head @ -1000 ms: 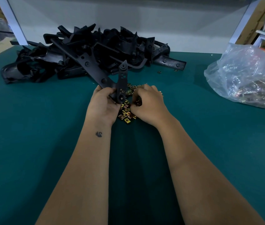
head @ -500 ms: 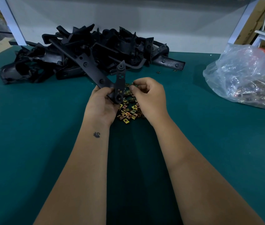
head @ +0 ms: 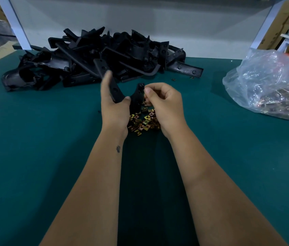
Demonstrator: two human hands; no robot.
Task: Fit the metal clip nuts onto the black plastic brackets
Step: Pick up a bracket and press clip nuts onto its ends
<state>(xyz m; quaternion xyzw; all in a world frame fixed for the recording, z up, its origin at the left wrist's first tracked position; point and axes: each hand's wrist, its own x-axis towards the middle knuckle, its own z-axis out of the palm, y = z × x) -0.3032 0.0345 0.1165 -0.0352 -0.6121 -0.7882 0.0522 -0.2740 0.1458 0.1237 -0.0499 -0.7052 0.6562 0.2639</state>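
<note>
While my left hand (head: 114,105) grips the black bracket (head: 115,89) above the clip nuts (head: 142,121), my right hand (head: 165,105) curls beside its short arm; any nut pinched is hidden.

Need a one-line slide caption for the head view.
Left hand grips a black bracket; right hand works at its tip above loose clip nuts.

A single wide-angle view from a camera worn on the person's head, looking forward and down across a green table (head: 33,157). Both bare forearms enter from the bottom edge and reach away from the camera, so the left hand (head: 112,107) and right hand (head: 165,105) sit near the centre, fairly close. The far table edge and a white wall (head: 140,23) fill the top. Straight lines bow toward the frame edges.
</note>
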